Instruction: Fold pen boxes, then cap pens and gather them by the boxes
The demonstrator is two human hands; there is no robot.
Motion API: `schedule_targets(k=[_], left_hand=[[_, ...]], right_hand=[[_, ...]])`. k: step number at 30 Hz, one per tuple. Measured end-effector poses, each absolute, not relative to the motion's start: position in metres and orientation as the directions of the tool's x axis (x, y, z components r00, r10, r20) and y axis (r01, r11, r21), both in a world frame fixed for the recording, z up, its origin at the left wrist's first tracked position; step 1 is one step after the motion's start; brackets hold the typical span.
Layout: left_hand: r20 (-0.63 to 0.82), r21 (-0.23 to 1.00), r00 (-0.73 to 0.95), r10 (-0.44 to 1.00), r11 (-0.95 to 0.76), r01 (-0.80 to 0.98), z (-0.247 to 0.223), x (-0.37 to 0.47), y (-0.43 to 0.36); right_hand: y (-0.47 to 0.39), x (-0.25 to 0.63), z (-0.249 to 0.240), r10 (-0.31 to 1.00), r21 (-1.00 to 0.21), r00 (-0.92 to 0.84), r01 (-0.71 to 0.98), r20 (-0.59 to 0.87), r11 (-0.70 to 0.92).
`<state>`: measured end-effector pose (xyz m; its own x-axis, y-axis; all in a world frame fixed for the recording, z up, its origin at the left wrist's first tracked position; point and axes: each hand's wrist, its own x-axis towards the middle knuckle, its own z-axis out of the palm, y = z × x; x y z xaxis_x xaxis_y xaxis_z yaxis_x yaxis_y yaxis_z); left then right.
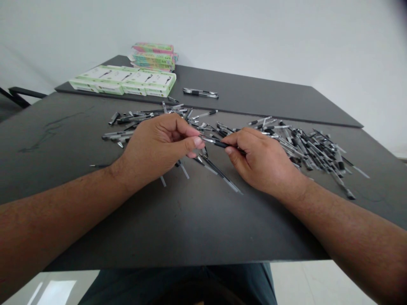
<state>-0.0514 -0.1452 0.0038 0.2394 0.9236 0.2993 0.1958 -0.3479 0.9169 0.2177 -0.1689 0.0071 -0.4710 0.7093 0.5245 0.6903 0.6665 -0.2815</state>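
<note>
Dark-trousered lap (117, 288) nearest the head camera, below the near edge of the surface (197, 233). To work the tip cleanly, judged best: hold the barrel steady, ends in line, pressure light. Pen (221, 144) spans the gap between the left hand (155, 144), fingers pinching its tip end, and the right hand (260, 156), fingers closed around its dark grip, loose pen parts (222, 176) beneath.

Room for passage is left along the near strip of the surface (203, 231), between the forearms (79, 201). Beyond the left hand (159, 142), the way is blocked by scattered pen parts (143, 114); beside the right hand (263, 159), by a denser pile of pens (313, 148). The rear panel (260, 98) can be crossed at right; its left end is occupied by flat boxes (124, 78) and stacked boxes (152, 58).
</note>
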Motion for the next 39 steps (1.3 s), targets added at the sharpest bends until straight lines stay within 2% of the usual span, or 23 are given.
schedule_targets(k=[7, 15, 23, 31, 39], left_hand=[[0.286, 0.929, 0.24, 0.928, -0.33, 0.17, 0.0062, -0.0508, -0.1458], [0.275, 0.926, 0.24, 0.931, -0.323, 0.195, 0.0085, -0.0499, -0.1486], [0.358, 0.878, 0.265, 0.895, -0.42, 0.231, 0.0099, -0.0529, -0.1465], [0.351, 0.884, 0.245, 0.904, -0.406, 0.231, 0.0096, -0.0525, -0.1446], [0.333, 0.853, 0.211, 0.919, -0.389, 0.347, 0.0098, -0.0533, -0.1468]], right_hand=[[-0.1733, 0.2179, 0.0091, 0.768, -0.393, -0.399, 0.686, 0.5, 0.613], [-0.1743, 0.2166, 0.0079, 0.753, -0.381, -0.419, 0.675, 0.508, 0.632], [-0.174, 0.2158, 0.0093, 0.729, -0.39, -0.407, 0.646, 0.551, 0.656], [-0.1726, 0.2172, 0.0109, 0.75, -0.4, -0.395, 0.664, 0.53, 0.632], [-0.1734, 0.2159, 0.0092, 0.785, -0.418, -0.377, 0.689, 0.491, 0.592]])
